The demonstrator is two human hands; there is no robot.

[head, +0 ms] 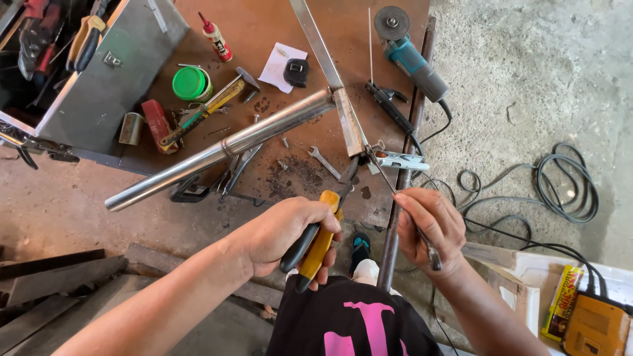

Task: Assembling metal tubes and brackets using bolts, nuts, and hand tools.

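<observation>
Two hands in the head view, both busy at the near edge of the bench. Left hand has its grip closed round the yellow-and-black handles of a pair of pliers, whose long axis runs up and to the right, nose pointing at the joint where the flat steel bar meets the round steel tube. Right hand is pinched shut on a thin welding rod, which slants up-left from the fingers toward that same joint, so rod tip and plier nose nearly meet just off the bar's lower end. The right hand is the nearer one to the clamp sitting at the bench's right edge. Left wrist is rolled palm-in with the forearm coming in low from the left; right forearm comes in from the lower right, wrist cocked up.

Angle grinder lies near the far right corner, hammer and a green-lidded tin mid-bench.
</observation>
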